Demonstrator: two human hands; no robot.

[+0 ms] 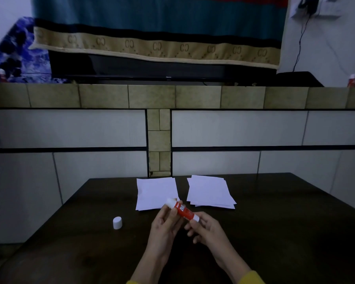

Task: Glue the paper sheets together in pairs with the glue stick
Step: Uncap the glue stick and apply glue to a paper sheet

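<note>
Both hands are on the uncapped glue stick [182, 209], held tilted just above the dark counter [275, 232]: the left hand [164, 228] grips its upper white end, the right hand [206, 228] pinches the base. Behind the glue stick sit two stacks of white paper sheets [156, 193] [210, 191], and its white cap [117, 222] stands off to the left.
</note>
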